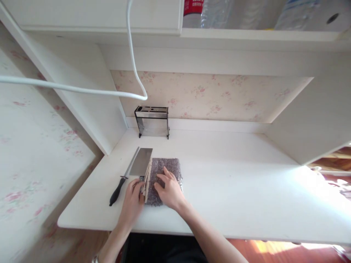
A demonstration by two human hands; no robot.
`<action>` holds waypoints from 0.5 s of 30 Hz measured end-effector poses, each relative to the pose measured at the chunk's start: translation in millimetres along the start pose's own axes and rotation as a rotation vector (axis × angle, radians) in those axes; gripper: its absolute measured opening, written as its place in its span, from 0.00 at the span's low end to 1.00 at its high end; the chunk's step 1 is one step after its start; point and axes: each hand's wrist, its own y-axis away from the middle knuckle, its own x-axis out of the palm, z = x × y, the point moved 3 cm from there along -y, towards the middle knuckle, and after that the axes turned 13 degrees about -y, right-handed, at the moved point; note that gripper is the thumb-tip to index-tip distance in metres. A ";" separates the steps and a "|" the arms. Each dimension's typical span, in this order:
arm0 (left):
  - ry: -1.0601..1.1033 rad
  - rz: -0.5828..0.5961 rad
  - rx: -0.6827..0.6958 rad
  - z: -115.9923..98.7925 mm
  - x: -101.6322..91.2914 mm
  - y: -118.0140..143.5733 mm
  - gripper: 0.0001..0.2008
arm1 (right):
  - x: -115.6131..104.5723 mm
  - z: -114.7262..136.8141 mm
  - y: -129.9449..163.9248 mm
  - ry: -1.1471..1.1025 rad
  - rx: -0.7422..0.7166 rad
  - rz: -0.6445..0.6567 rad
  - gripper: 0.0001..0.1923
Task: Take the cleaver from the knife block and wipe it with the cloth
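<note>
My right hand (169, 189) lies on a grey, shaggy, rectangular piece (160, 164), its fingers apart. Pale, thin layered strips (148, 179) run along that piece's left edge. At those strips my left hand (134, 197) has its fingers curled; what they grip is hidden. Just beyond the left hand lies a cleaver (141, 161) with a broad steel blade, and a small dark part shows by my fingertips. A sharpening steel (120, 182) with a black handle lies left of the cleaver, its rod pointing away from me.
At the back left stands a clear-sided holder (152, 122) with a black and steel top. A white cable (109, 92) hangs across the upper left. Bottles (215, 14) stand on the shelf above the white desk (233, 182). Side panels bound the desk left and right.
</note>
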 end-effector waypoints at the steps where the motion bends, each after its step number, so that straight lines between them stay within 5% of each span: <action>1: -0.006 0.001 0.008 1.3 0.0 -0.2 0.18 | -6.3 0.7 4.3 -0.033 -0.023 -0.044 0.19; 4: -0.016 0.010 0.047 4.9 -1.3 -1.7 0.18 | -29.7 -1.2 23.2 -0.027 -0.119 -0.152 0.15; 7: 0.000 0.005 0.092 7.5 -3.9 -3.3 0.18 | -45.9 -11.4 43.0 0.125 -0.167 -0.124 0.14; 11: 0.011 -0.069 0.093 6.1 -8.6 -2.2 0.17 | -43.6 -28.5 60.3 0.254 -0.139 0.040 0.20; 15: 0.001 -0.159 0.082 0.9 -15.1 2.8 0.15 | -33.2 -33.3 68.5 0.306 -0.156 0.023 0.23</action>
